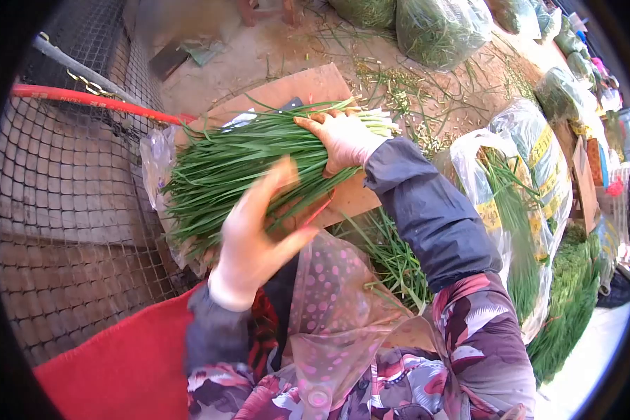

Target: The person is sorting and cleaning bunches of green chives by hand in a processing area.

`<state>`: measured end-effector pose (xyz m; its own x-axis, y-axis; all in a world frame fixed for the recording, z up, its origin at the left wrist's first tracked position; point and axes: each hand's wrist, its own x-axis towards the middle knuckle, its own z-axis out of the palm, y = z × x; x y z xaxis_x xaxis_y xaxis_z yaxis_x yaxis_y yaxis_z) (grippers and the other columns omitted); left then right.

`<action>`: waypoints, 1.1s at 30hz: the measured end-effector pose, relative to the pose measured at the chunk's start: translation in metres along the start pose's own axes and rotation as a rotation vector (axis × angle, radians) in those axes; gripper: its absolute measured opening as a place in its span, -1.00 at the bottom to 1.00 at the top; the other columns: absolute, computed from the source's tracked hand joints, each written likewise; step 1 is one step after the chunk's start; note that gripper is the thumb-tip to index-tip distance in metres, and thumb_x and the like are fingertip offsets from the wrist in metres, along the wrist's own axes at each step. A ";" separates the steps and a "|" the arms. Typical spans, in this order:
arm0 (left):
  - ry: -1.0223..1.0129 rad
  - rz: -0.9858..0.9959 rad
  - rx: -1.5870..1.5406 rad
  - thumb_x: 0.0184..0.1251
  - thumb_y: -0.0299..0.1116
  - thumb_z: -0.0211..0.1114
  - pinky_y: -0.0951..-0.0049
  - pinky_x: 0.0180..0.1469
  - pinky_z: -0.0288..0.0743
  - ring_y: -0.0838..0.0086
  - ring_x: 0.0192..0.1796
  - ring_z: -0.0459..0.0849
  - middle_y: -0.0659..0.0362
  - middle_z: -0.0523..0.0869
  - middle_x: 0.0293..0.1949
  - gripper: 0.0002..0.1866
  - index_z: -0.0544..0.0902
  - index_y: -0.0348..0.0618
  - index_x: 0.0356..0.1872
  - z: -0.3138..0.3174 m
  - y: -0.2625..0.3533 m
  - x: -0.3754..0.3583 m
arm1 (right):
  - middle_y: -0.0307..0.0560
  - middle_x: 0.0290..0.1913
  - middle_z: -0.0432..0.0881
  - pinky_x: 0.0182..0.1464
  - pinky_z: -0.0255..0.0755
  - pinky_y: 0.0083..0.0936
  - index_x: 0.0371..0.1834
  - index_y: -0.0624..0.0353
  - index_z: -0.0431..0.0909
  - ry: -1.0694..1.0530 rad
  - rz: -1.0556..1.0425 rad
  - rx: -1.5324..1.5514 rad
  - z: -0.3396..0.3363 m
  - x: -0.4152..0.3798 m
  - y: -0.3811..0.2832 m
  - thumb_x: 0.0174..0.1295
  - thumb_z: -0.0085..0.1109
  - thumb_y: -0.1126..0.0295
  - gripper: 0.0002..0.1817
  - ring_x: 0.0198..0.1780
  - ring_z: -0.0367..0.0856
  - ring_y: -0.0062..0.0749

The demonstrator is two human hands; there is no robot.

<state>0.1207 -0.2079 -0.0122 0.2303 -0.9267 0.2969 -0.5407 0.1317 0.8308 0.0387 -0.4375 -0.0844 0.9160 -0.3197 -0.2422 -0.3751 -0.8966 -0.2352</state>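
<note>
A big bunch of garlic chives [238,157] lies across a brown board [308,84], green leaves to the left and pale cut stems to the right. My right hand [343,136], in a pale glove with orange fingertips, is wrapped over the bunch near its stem end. Just in front of the leaves, my left hand [255,234] is raised with thumb and fingers apart, blurred by motion and holding nothing. A dark flat object [290,105] and a shiny piece partly show behind the bunch.
Black netting [70,231] and a red pole [98,101] stand on the left. Loose chives [395,255] lie beside my right forearm. Plastic bags of greens [444,35] and an open bag of chives [507,203] stand to the right. Stem scraps litter the ground.
</note>
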 end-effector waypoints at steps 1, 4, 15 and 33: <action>-0.025 0.105 0.375 -0.19 -0.28 0.60 -0.06 0.47 0.08 0.01 0.48 0.24 -0.12 0.31 0.41 0.07 0.21 -0.26 0.44 0.011 -0.018 0.023 | 0.08 0.41 0.31 0.43 0.10 -0.02 0.55 -0.03 0.04 0.013 -0.012 -0.017 -0.002 -0.006 -0.002 -0.41 0.63 0.09 0.31 0.42 0.26 0.01; -0.221 -0.025 0.917 -0.42 -0.08 0.65 -0.36 0.45 -0.24 -0.07 0.56 -0.08 -0.03 0.09 0.50 0.30 0.10 -0.08 0.51 0.058 -0.095 0.045 | 0.19 0.41 0.29 0.46 0.11 -0.13 0.53 0.08 0.05 0.163 -0.032 0.236 0.007 -0.022 0.010 -0.34 0.61 0.06 0.27 0.44 0.23 0.05; -0.002 0.217 0.970 -0.44 -0.30 0.62 -0.30 0.47 -0.11 0.10 0.36 0.28 0.06 0.39 0.17 0.04 0.42 0.06 0.34 0.080 -0.098 0.018 | -0.06 -0.37 0.74 -0.19 0.52 -0.45 -0.14 0.15 0.73 0.669 0.561 0.493 -0.027 -0.125 0.088 0.26 0.23 0.09 -0.64 -0.36 0.68 -0.33; 0.096 0.230 0.909 -0.11 -0.37 0.34 0.28 0.10 0.32 0.28 0.16 0.43 0.17 0.46 0.21 -0.25 0.50 0.17 0.30 0.077 -0.099 0.011 | -0.37 -0.47 0.55 -0.42 0.18 -0.75 -0.16 0.26 0.68 0.570 0.185 1.225 -0.104 -0.068 0.004 0.31 0.20 0.19 -0.68 -0.49 0.32 -0.75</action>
<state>0.1145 -0.2581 -0.1272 0.0833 -0.8740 0.4788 -0.9958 -0.0549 0.0731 -0.0105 -0.4510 0.0294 0.6582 -0.7528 -0.0131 -0.1091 -0.0781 -0.9909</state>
